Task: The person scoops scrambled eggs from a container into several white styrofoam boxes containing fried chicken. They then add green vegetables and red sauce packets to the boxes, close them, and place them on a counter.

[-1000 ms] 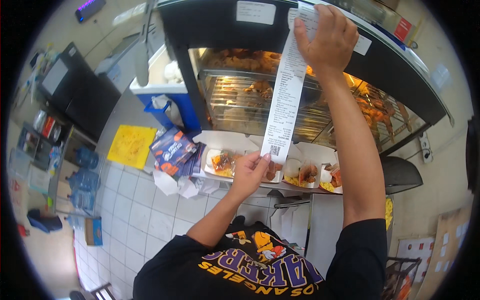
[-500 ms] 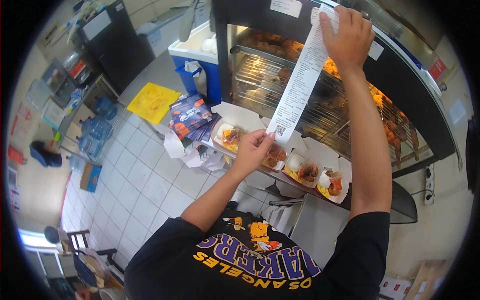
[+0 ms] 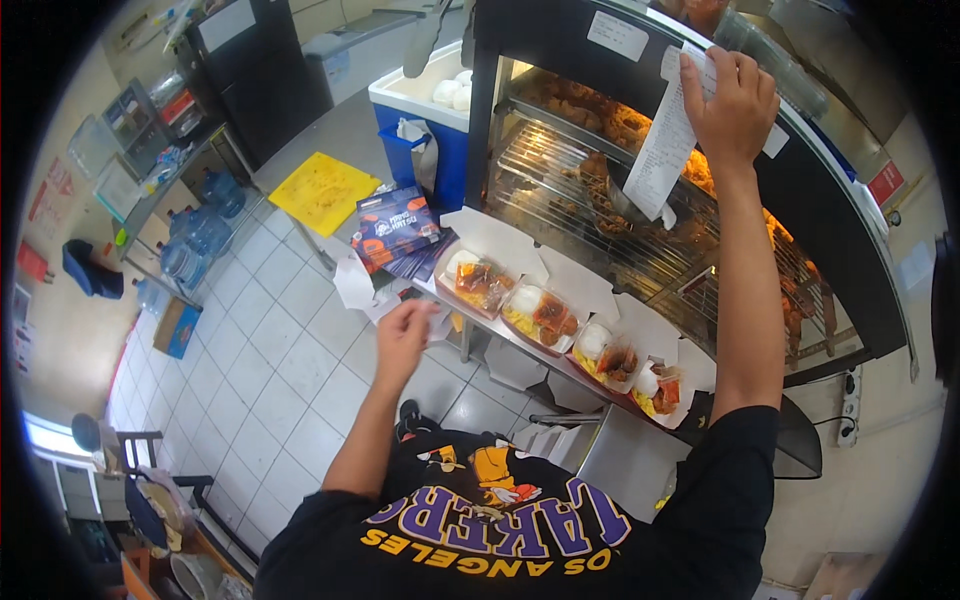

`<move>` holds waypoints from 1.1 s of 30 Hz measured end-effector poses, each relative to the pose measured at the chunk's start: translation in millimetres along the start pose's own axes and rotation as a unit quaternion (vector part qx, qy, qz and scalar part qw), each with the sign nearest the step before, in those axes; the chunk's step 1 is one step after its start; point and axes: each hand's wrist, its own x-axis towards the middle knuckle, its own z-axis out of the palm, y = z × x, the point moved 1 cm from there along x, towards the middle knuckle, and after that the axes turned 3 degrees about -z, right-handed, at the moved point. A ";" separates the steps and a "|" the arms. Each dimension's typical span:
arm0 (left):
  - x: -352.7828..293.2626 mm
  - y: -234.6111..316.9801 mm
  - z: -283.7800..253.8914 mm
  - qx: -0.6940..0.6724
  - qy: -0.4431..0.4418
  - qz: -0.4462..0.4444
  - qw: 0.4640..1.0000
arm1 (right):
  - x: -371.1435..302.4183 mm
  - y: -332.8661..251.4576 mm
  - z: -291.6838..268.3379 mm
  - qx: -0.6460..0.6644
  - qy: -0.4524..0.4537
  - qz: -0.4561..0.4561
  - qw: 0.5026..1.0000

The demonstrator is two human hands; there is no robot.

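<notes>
- Receipt slip: a long white paper strip pressed against the upper front of the heated display case; its lower end hangs free and curls in front of the wire racks.
- Right hand: raised overhead, fingers closed flat over the top of the receipt slip, pinning it to the dark frame of the case, just beside a white label stuck there.
- Left hand: lowered near the counter edge, fingers loosely curled together and holding nothing; it hovers apart from the slip and just beside crumpled white paper.
- Heated display case: lit orange inside, with fried food on wire racks and a metal bowl on the middle rack, behind the hanging slip.
- Open meal boxes: four white boxes in a row on the ledge below the case, lids up, each filled with rice and fried pieces; none is closed.
- Printed box stack: dark blue flat cartons lying at the left end of the ledge.
- Blue cooler: stands left of the case, lid white, round white items on top.
- Yellow cutting board: lies on a grey table farther left, well apart from both hands.
- Stage, as judged: the boxes look filled, and the slip is held up at the case; closing the lids appears not yet done.
</notes>
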 end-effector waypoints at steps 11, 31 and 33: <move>8.8 -39.2 -182.6 -0.011 0.129 -0.048 0.990 | 5.9 0.1 -1.3 -0.083 -0.001 0.056 0.995; 132.9 -35.7 -248.7 0.092 -0.077 -0.069 0.990 | -56.3 -63.4 -51.2 0.252 0.073 0.547 0.795; 132.8 -36.0 -194.1 0.092 -0.126 -0.057 0.986 | -93.5 -78.4 -52.7 0.366 0.076 0.585 0.720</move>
